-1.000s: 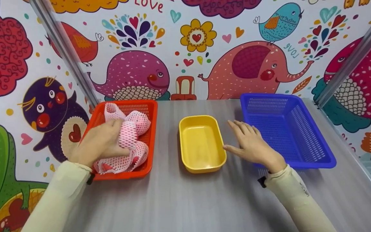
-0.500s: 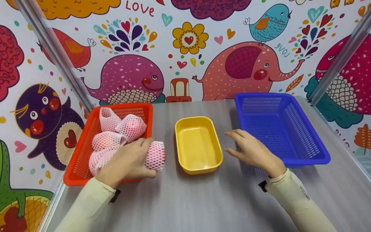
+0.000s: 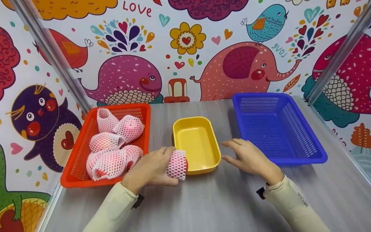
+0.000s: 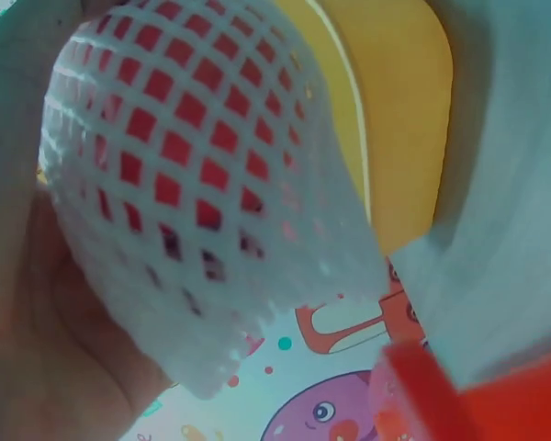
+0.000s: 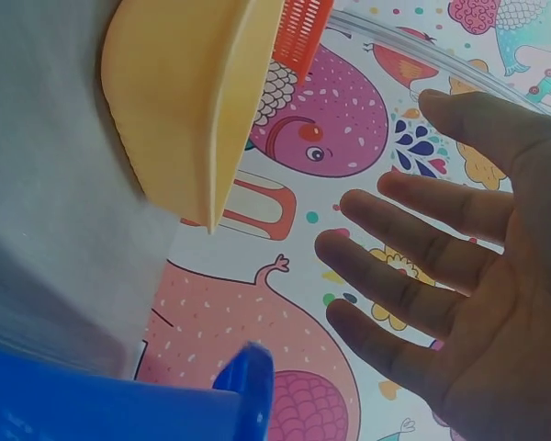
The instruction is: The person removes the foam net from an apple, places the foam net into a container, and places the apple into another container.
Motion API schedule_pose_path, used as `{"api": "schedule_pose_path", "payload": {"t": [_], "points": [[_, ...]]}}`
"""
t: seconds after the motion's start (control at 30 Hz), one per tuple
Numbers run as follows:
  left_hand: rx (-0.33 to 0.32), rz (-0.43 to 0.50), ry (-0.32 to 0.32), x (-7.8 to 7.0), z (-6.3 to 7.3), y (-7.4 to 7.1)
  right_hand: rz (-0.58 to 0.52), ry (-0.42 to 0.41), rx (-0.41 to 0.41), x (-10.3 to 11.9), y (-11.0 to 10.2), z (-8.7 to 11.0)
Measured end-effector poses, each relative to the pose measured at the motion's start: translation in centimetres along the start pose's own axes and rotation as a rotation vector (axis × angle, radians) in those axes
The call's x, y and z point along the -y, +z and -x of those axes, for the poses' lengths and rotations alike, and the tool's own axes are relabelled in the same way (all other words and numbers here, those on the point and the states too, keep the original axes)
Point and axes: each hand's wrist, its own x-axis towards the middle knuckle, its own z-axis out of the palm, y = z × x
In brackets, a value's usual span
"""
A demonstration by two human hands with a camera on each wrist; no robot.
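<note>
My left hand (image 3: 153,167) grips a round red fruit in a white foam net (image 3: 176,165) at the near left corner of the yellow tub (image 3: 195,124). Close up in the left wrist view, the net sleeve (image 4: 193,175) covers the fruit, and red skin shows through its holes. The fruit's exact kind cannot be told. My right hand (image 3: 250,159) hovers between the tub and the blue basket (image 3: 314,138), holding nothing. Its fingers (image 5: 399,285) are spread and fairly straight in the right wrist view. Several more netted fruits (image 3: 109,161) lie in the red basket (image 3: 72,167).
The grey table (image 3: 204,206) carries the red basket at left, the tub in the middle and the blue basket at right. A printed wall (image 3: 182,87) with cartoon animals stands behind. Metal posts (image 3: 52,54) rise at both back corners.
My left hand has lifted the netted fruit out of the red basket and carried it right to the tub. My right hand has dropped slightly nearer and stays beside the tub.
</note>
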Motion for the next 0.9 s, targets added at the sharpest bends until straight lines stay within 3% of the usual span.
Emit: {"api": "schedule_pose_path", "payload": {"t": [0.5, 0.9], "points": [[-0.051, 0.138, 0.047, -1.3, -0.7, 2.0, -0.055, -0.110, -0.058, 1.1, 1.6, 0.5], [-0.006, 0.257, 0.102, -2.5, -1.2, 3.8, -0.164, -0.229, -0.068, 3.3, 3.8, 1.1]]}}
